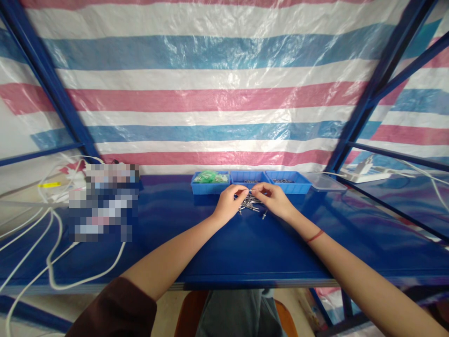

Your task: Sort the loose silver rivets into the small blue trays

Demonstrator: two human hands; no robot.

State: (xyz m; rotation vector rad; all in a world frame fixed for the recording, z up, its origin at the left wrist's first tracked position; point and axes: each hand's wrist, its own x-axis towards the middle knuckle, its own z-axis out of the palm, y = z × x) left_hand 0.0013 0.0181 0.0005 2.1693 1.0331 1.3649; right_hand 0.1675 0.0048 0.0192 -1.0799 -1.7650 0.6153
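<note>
My left hand point(229, 202) and my right hand point(271, 197) meet over a small heap of thin metal pins point(249, 204) on the blue table point(224, 252). Both hands have their fingers curled into a pinch, fingertips almost touching at the middle. A small metal piece seems to be held between them; it is too small to name. Just behind the hands stand three blue trays: the left tray point(209, 182) holds green parts, the middle tray point(248, 179) and the right tray point(289, 181) hold dark metal parts.
A clear plastic lid or box point(325, 182) lies right of the trays. White cables point(52, 252) loop across the table's left side beside a blurred-out patch point(103, 202). A power strip point(366, 172) sits far right. A striped tarp hangs behind.
</note>
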